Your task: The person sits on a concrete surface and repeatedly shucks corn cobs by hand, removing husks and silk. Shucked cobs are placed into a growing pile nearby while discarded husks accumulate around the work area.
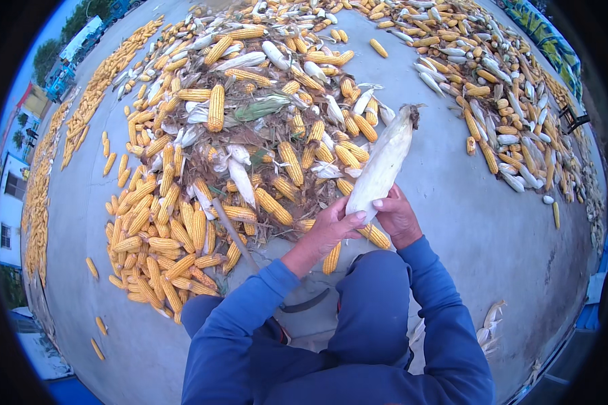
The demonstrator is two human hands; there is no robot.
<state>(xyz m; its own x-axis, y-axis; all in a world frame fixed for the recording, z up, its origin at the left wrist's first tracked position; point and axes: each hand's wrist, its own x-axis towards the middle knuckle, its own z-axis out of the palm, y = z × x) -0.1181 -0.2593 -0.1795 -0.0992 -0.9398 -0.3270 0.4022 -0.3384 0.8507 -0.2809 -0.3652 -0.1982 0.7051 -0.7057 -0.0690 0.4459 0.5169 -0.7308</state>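
Both my hands hold one ear of corn in its pale husk, its dark silk tip pointing up and away from me. My left hand grips the husk's lower end from the left, and my right hand holds the same end from the right, thumb on the husk. Just beyond them lies a big heap of corn, with bare yellow cobs at its near left, and loose husks, brown silk and some ears still in white husk in the middle.
A sickle with a wooden handle and curved blade lies by my knees. Another corn heap spreads at the right, with a dark stool beside it. Rows of cobs run along the left. Stripped husks lie on the concrete at the lower right.
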